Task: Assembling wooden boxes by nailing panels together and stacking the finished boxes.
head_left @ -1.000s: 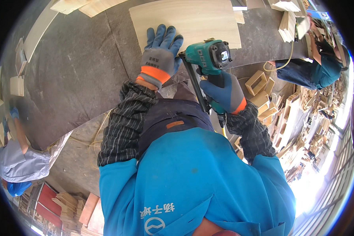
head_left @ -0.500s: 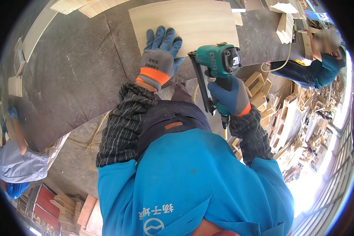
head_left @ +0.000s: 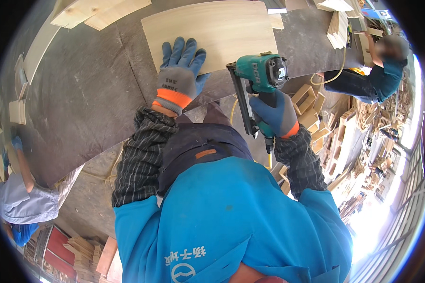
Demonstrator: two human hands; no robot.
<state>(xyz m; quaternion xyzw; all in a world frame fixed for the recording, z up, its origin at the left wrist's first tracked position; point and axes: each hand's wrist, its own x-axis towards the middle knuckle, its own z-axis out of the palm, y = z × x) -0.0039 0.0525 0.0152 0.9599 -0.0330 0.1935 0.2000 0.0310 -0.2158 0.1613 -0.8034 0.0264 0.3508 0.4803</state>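
Observation:
A pale rectangular wooden board lies flat on the dark worktable in front of me. My left hand, in a blue, grey and orange work glove, rests on the board's near left part with fingers spread. In a matching glove, my right hand is wrapped around the grip of a teal and black nail gun. The tool is held by the table's near edge, its nose close to the board's near right part; whether they touch I cannot tell. A yellow air hose hangs from the grip.
Pale wooden pieces lie at the table's far left, with more stacked boards at the far right. Open wooden boxes stand beside the table on the right. One co-worker is at the right, another at the left.
The board has shifted left a little, and my left hand has moved left and slightly nearer with it. The nail gun in my right hand stays almost in place.

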